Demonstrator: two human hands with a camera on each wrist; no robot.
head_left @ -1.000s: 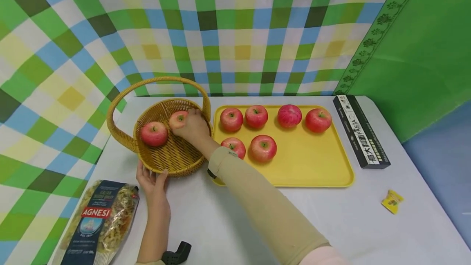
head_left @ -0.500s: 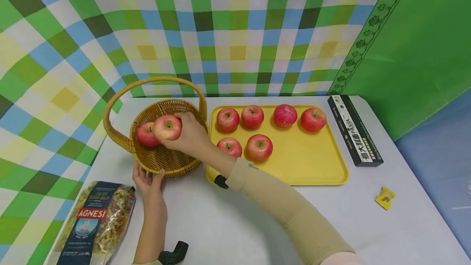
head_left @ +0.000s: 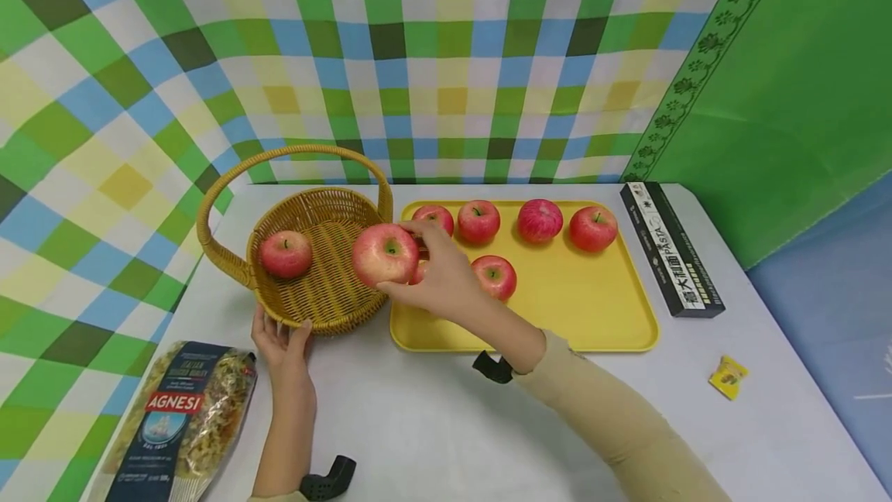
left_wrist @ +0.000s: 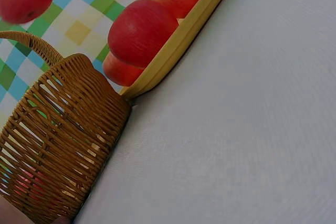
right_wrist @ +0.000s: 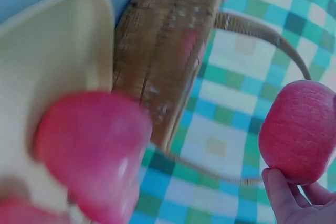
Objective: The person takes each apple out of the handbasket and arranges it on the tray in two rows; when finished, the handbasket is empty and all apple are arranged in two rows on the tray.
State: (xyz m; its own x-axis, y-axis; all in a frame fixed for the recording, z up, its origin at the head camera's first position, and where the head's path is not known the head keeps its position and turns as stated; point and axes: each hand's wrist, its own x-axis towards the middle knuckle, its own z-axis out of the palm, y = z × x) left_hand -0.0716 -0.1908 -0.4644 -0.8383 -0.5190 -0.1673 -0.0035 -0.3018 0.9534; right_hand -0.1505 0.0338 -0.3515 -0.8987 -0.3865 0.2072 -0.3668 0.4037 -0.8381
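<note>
My right hand (head_left: 449,277) grips a red apple (head_left: 382,258) between thumb and fingers, above the gap between basket and tray. In the right wrist view the held apple (right_wrist: 298,132) shows clear of the basket. A brown wicker basket (head_left: 327,324) with a tall handle stands at the left, with one apple (head_left: 286,254) inside. My left hand (head_left: 282,347) holds its near side, thumb at the rim and fingers against the outer wall. Several apples, among them a nearer apple (head_left: 496,276), sit on a yellow tray (head_left: 578,316). The right hand partly hides two of them.
A bag of pasta (head_left: 177,424) lies at the front left. Right of the tray is a black pasta box (head_left: 672,250), with a small yellow packet (head_left: 729,376) nearer. A checked cloth (head_left: 453,60) hangs behind the white table (head_left: 432,424).
My right hand has lifted an apple out of the basket and carried it right, to the tray's left edge. The left hand stays at the basket.
</note>
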